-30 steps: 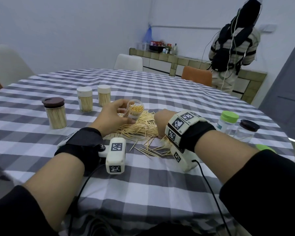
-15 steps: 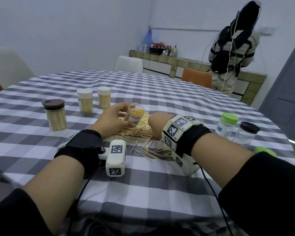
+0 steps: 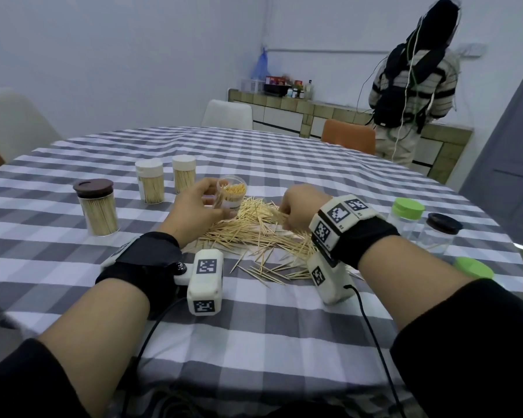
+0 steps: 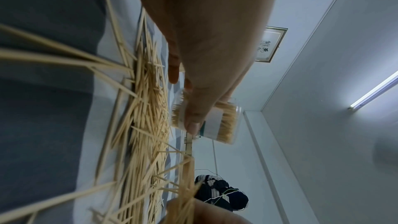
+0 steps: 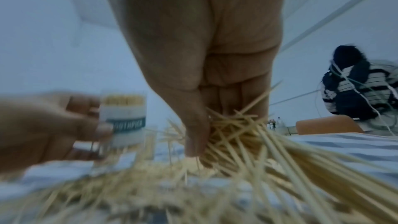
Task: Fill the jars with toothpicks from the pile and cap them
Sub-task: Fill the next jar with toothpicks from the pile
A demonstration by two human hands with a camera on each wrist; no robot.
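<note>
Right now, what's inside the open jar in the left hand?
The jar holds toothpicks standing upright, tips near the rim. The left hand and label cover its lower part, so the bottom is hidden.

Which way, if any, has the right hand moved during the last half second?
Yes. The right hand has risen slightly off the toothpick pile and shifted a little toward the green-capped jar, gripping a bunch of toothpicks.

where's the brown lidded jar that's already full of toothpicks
In the head view the full brown-lidded jar stands far left on the checked table, left of the two white-capped jars.
</note>
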